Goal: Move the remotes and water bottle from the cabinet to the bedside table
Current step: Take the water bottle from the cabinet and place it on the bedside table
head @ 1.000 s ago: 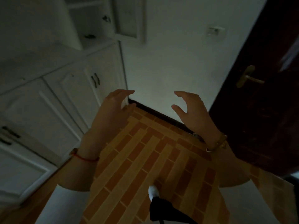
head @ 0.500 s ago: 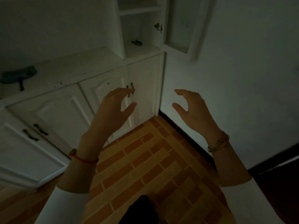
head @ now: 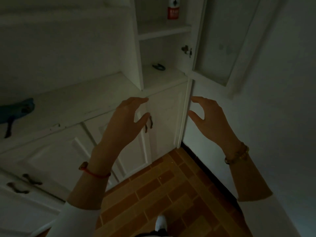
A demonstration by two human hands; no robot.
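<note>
Your left hand (head: 126, 122) is raised in front of the cabinet (head: 164, 103), fingers curved and spread, thumb apart from them, holding nothing. Your right hand (head: 210, 120) is up beside it in the same loose claw, also empty, just right of the cabinet's lower corner and in front of the wall (head: 277, 117). The two hands are near each other but apart, neither touching the cabinet.

The cabinet's upper door (head: 222, 41) stands open to the right, with a small latch (head: 187, 49) showing on the frame beside it. Inside, a small dark object (head: 159, 67) lies on the bottom shelf, above and a little right of your left hand; it is too dim to say whether it is a remote. On the shelf above it stands a red and white item (head: 172, 8), which may be the bottle, though the picture is too dark to tell. Nothing else in the open compartment can be made out.

Left of the compartment, on the cabinet's counter, a blue object (head: 18, 108) lies at the frame's edge. Below the counter the lower doors are shut, and your left thumb sits right in front of the dark handles (head: 149, 124) of the nearest pair.

A red string (head: 97, 175) circles your left wrist and a beaded bracelet (head: 237, 156) your right. Under your hands runs the brick-pattern floor (head: 171, 194), with the tip of a white shoe (head: 160, 223) at the bottom.
</note>
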